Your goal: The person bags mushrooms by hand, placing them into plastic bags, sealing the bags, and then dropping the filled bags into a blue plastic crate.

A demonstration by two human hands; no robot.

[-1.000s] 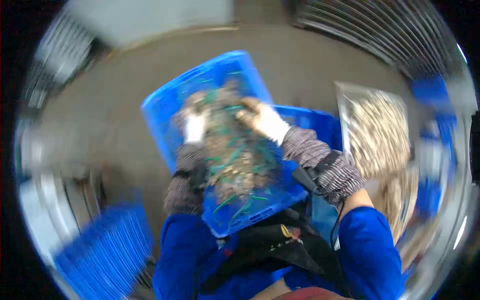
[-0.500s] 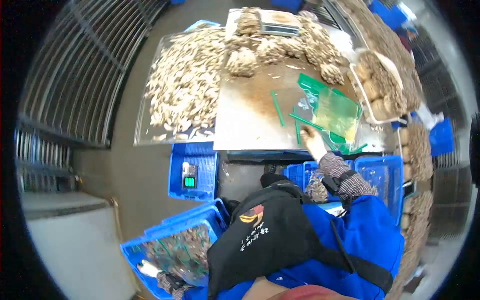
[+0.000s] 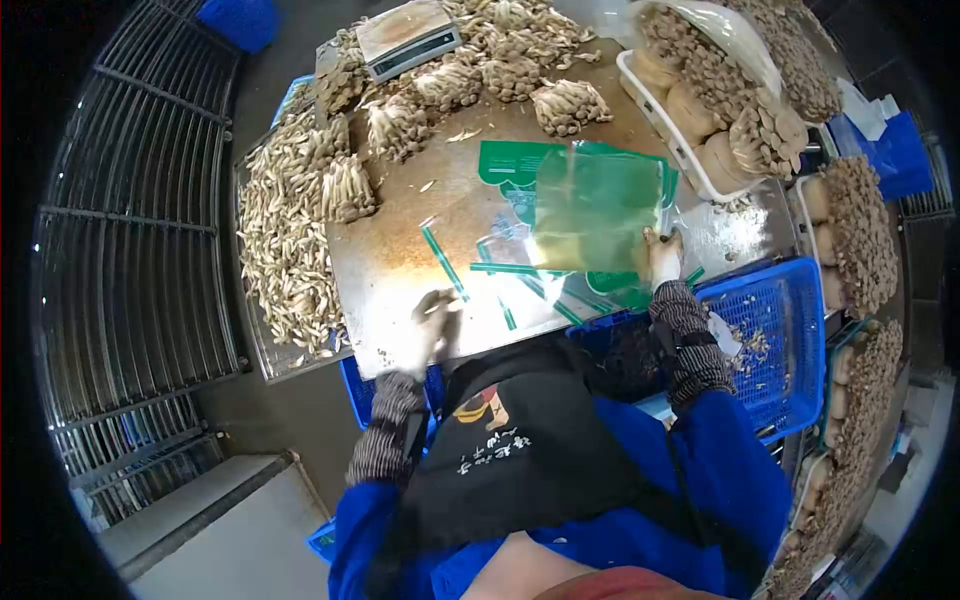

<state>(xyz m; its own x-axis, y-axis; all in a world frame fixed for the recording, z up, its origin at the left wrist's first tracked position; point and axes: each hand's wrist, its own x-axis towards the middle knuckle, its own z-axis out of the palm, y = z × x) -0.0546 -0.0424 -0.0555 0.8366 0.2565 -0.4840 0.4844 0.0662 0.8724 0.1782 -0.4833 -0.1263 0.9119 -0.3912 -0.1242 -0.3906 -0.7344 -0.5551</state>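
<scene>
Both hands are now up on the bench (image 3: 400, 270): left hand (image 3: 432, 318), loosely open, has left the blue crate and holds nothing; right hand (image 3: 663, 256) pinches the green bags (image 3: 590, 215) at mid-bench.

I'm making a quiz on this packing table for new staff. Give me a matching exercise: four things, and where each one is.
Things:
1. scale
2. green bags
3. blue crate
4. left hand

Places:
A. at the table's near edge
B. far end of the table, among mushroom clusters
C. below the table edge, to the person's right
D. middle of the table, under the right hand

Pairs: 1-B, 2-D, 3-C, 4-A
</scene>
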